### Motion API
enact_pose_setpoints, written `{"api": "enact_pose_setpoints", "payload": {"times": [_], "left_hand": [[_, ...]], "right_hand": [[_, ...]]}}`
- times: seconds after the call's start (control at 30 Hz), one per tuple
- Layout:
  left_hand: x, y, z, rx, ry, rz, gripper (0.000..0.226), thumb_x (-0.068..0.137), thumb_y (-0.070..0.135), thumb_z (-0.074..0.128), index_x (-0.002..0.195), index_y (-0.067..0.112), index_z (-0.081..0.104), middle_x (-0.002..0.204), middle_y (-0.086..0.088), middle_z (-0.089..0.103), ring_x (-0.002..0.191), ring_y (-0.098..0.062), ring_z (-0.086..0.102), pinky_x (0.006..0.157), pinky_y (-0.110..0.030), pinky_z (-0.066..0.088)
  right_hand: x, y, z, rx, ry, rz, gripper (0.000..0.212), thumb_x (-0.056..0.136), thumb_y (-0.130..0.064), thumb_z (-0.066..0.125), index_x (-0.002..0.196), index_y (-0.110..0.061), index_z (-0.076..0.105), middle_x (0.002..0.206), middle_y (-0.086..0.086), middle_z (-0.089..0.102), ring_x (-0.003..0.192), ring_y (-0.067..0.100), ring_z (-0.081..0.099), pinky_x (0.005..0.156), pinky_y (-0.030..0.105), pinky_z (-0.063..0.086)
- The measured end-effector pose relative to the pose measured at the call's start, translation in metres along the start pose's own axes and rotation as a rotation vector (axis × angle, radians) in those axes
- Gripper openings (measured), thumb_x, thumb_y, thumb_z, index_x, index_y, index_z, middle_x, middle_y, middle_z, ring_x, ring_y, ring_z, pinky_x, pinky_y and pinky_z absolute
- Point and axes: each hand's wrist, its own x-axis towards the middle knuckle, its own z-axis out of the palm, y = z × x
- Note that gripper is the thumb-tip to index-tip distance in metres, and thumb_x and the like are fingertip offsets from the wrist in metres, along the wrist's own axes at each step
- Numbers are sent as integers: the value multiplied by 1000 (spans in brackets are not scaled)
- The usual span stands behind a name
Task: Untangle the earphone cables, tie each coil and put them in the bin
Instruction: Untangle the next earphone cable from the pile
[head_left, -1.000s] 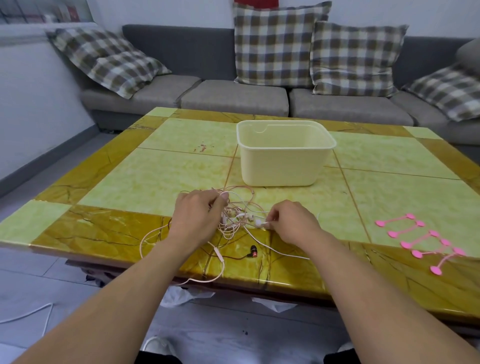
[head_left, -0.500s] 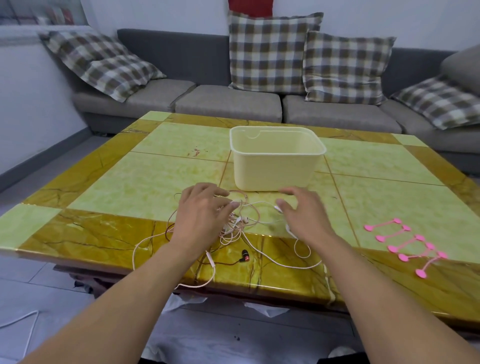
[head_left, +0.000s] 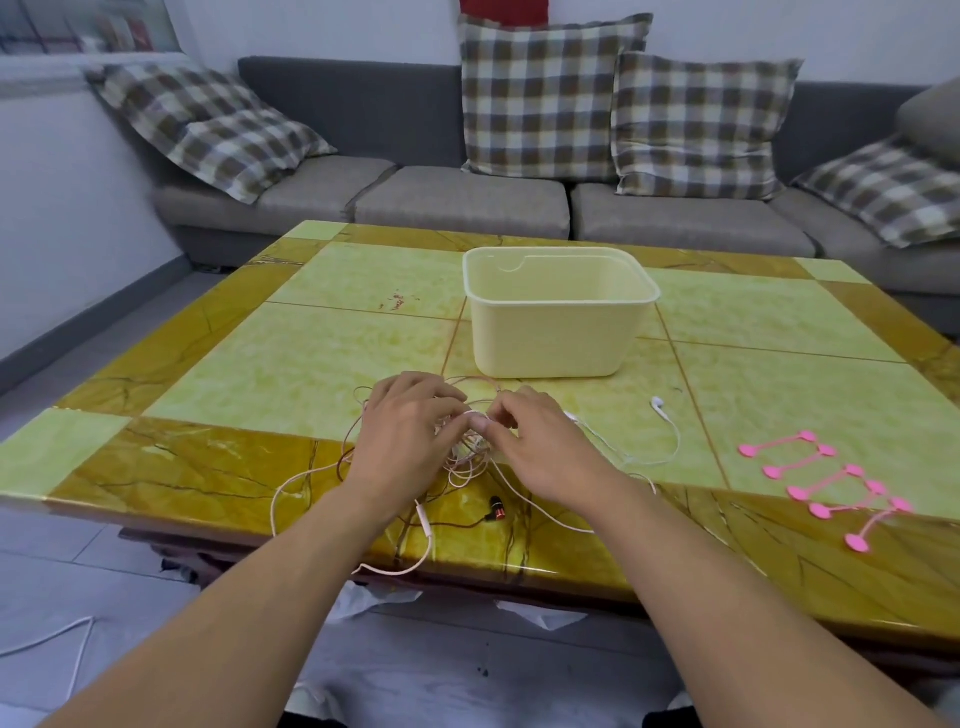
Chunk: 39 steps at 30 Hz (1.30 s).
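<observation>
Item: tangle of earphone cables (head_left: 467, 457), pale pink, white and dark brown strands knotted together, lying near the front edge of the tabletop (head_left: 291, 364), one pink loop hanging over that edge. Left hand (head_left: 405, 436): palm down on the left of the knot, fingers curled into the strands, seemingly pinning the mass so it cannot slide. Right hand (head_left: 540, 447): thumb and forefinger pinched together on a strand at the centre of the knot, touching the left fingertips; judged to be picking out one line to draw free. White earbud (head_left: 658, 402): lying apart to the right of the hands, its thin cable curving back toward the knot, so one lead appears partly freed. Red-and-black earbud (head_left: 496, 509): on the tabletop just in front of the hands, its brown cable running left. Bin (head_left: 556, 332): cream plastic, open-topped, nothing visible inside, standing just beyond the hands within easy reach for the finished coils. Pink ties (head_left: 826, 483): several laid in a loose row at the right, well apart from the cables, untouched and ready for binding. Status, as judged: untangling step in hand; no coil wound, tied or binned yet. Background: grey sofa (head_left: 467, 202) with checked cushions.
</observation>
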Motion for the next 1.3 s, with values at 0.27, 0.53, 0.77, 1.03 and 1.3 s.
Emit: {"api": "enact_pose_setpoints", "payload": {"times": [0.27, 0.53, 0.77, 1.03, 1.3], "left_hand": [[0, -14, -5, 126, -66, -175, 17, 84, 44, 75, 92, 29, 79, 107, 13, 71, 114, -16, 55, 102, -39, 34], [2, -20, -14, 254, -47, -347, 32, 91, 42, 69, 118, 25, 71, 125, 5, 67, 125, -22, 53, 103, -42, 36], [-3, -29, -19, 192, -36, -435, 24, 85, 17, 70, 105, 29, 72, 119, 7, 68, 117, -22, 55, 98, -41, 38], [-1, -25, -11, 88, -34, -393, 6, 91, 28, 70, 94, 25, 73, 117, 6, 68, 119, -22, 52, 97, -41, 37], [-4, -16, -8, 42, -65, -375, 12, 91, 31, 68, 100, 26, 74, 115, 7, 68, 117, -20, 53, 100, -38, 35]], "right_hand": [[-10, -45, -31, 719, 349, -76, 25, 106, -21, 50, 82, -20, 55, 99, 2, 74, 99, 18, 65, 91, 37, 48], [-11, -38, -90, 1418, 830, -115, 29, 107, -12, 40, 79, -13, 43, 59, 3, 45, 50, 19, 43, 53, 31, 47], [-10, 12, -109, 1042, 890, 202, 29, 104, -21, 49, 77, -20, 40, 58, 0, 38, 47, 14, 29, 45, 25, 22], [-12, 32, -37, -314, -14, 302, 37, 88, -63, 62, 112, -34, 64, 119, -6, 64, 121, 21, 52, 103, 39, 39], [-5, -33, 19, -216, -160, -33, 50, 98, -68, 40, 123, -31, 64, 123, -6, 67, 121, 22, 50, 113, 42, 29]]}}
